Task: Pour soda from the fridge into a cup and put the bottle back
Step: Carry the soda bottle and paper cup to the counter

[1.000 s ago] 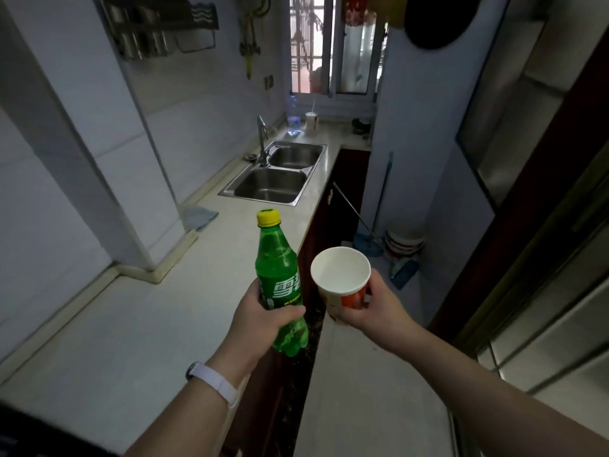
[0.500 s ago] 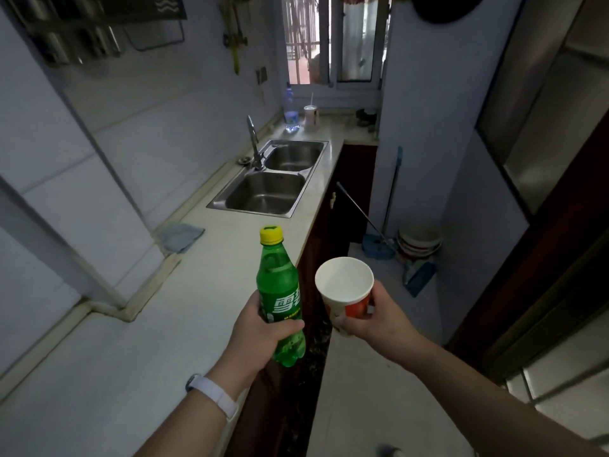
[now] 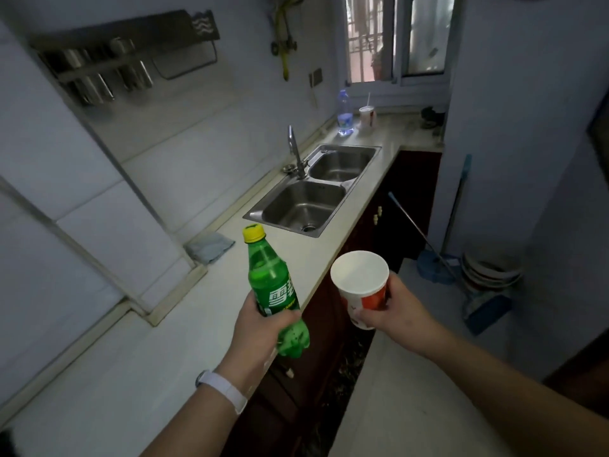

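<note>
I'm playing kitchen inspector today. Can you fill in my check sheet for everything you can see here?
Surface: pale counter with a double sink and a tap.
Job's things: green soda bottle, yellow cap on; paper cup looks empty.
Clutter: cloth, far water bottle, cup with straw.
Hands: left hand grips the soda bottle; right hand holds the paper cup.
Cables: nothing seen.
Surroundings: window, wall rack, mop, stacked basins on the floor.
</note>
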Motion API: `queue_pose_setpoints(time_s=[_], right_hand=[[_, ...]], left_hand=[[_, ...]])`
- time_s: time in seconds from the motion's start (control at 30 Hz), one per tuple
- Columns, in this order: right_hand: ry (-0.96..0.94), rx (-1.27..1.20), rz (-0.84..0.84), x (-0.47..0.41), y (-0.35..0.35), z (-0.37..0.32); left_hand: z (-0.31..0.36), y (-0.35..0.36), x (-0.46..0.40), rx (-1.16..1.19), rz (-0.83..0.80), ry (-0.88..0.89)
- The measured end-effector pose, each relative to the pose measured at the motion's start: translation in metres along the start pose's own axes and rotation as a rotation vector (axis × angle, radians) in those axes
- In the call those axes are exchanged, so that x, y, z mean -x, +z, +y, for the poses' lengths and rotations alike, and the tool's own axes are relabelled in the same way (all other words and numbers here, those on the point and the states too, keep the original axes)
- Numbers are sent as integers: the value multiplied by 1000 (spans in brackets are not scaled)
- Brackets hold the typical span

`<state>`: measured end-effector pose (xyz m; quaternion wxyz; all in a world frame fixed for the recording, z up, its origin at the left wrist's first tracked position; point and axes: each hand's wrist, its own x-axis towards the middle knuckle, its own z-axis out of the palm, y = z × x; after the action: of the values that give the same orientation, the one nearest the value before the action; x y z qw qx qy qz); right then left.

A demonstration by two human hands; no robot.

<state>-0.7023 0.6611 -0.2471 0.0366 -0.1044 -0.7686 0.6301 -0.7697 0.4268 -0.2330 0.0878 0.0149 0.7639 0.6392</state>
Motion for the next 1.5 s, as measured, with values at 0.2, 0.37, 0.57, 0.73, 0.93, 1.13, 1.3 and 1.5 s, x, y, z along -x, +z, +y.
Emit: queue_pose_setpoints(time_s=[0.2, 0.37, 0.57, 0.73, 0.93, 1.13, 1.3, 1.5], right_hand=[[-16, 29, -124, -43, 11, -2], [9, 58, -204, -90, 43, -1], [50, 88, -301, -148, 85, -7], [13, 165, -342, -203, 115, -24], [14, 224, -387, -249, 152, -25], [24, 225, -527, -289, 188, -24], [26, 231, -658, -318, 222, -14], [-24, 271, -840, -348, 269, -4]], left_hand=[[0, -12, -18, -3, 113, -40], [-16, -35, -50, -14, 197, -77], [-29, -63, -107, 14, 249, -112], [-33, -87, -156, 58, 274, -126], [-44, -117, -186, 92, 333, -133], [-57, -151, -198, 111, 473, -177], [-66, -164, -199, 122, 614, -226], [-67, -168, -183, 105, 828, -290]])
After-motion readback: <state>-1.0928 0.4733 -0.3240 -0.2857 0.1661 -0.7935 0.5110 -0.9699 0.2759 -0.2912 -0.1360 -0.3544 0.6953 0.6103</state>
